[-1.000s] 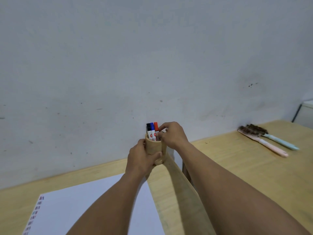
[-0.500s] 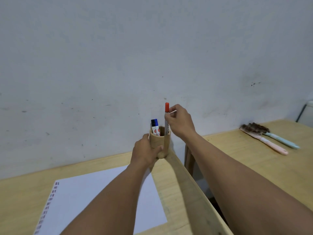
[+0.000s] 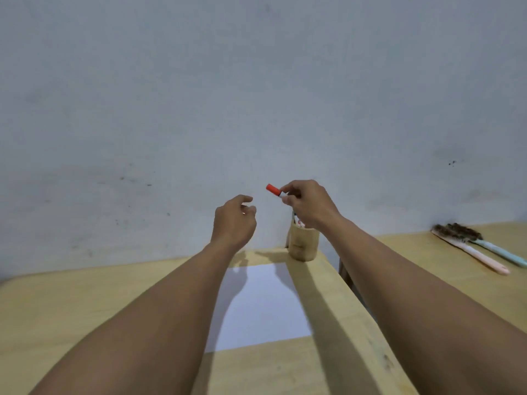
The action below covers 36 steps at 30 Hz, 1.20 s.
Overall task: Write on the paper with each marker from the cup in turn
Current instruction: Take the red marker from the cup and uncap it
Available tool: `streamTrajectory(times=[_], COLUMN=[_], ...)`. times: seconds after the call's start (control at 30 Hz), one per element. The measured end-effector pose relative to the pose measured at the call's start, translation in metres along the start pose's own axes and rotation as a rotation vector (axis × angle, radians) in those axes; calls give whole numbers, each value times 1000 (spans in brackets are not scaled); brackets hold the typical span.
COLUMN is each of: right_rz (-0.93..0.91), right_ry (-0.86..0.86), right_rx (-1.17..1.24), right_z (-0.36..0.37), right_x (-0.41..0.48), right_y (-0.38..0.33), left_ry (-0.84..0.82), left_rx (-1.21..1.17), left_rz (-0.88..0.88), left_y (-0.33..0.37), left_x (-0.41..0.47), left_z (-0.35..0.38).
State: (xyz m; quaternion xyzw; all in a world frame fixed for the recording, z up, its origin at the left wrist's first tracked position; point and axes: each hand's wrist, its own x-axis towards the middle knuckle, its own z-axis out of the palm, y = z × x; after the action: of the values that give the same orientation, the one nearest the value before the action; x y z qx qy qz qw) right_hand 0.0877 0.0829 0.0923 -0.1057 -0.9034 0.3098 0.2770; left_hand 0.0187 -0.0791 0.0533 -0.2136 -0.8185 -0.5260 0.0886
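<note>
My right hand grips a marker with a red cap, held in the air above the cup; the cap points up and to the left. The tan cup stands on the table at the far right corner, against the wall, with other markers inside it, mostly hidden behind my right hand. To the left of the marker my left hand hovers with fingers loosely curled and holds nothing. A white sheet of paper lies flat on the wooden table, partly covered by my left forearm.
The wooden table ends at a right edge with a gap beside it. A second wooden surface on the right carries two brushes, one pink and one light blue. A grey wall stands close behind.
My right hand has pulled the red-capped marker fully out of the cup and tilted it. My left hand has let go of the cup and risen to the left.
</note>
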Motion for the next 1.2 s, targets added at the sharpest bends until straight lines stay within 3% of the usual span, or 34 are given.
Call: streamTrajectory(times=[0.17,0.33,0.53,0.63,0.8,0.93,1.03,1.2], right_rz=[-47,-46,32,122,441,541,514,408], right_ry=[-134,-183,-325,-278,-241,-190,-175,-178], right_rx=[-37,-26,-16,240,819,1117,1188,1052], right_z=[7,9,8,6,27,69,98,118], right_x=[-31,-55,-73,-78,-86,-93,-97,-97], right_y=[-37,-55,-57,-58,-71,-83,-94,-102], left_ry=[-72,-150,-77,-45,-34,-45,-98,-153], left_rx=[-316,-325,-417,-480,-569,-579,-571,-479], left_rz=[-136,-157,-244,-289,-300,-291,-267,-271], left_y=[22,23,12,4,-2,-14,-27,-48], left_x=[-21,-39,-52,-61,-64,-62,-62,-63], left_z=[-46,-71,-86,-95,-111,-124,-126,-133])
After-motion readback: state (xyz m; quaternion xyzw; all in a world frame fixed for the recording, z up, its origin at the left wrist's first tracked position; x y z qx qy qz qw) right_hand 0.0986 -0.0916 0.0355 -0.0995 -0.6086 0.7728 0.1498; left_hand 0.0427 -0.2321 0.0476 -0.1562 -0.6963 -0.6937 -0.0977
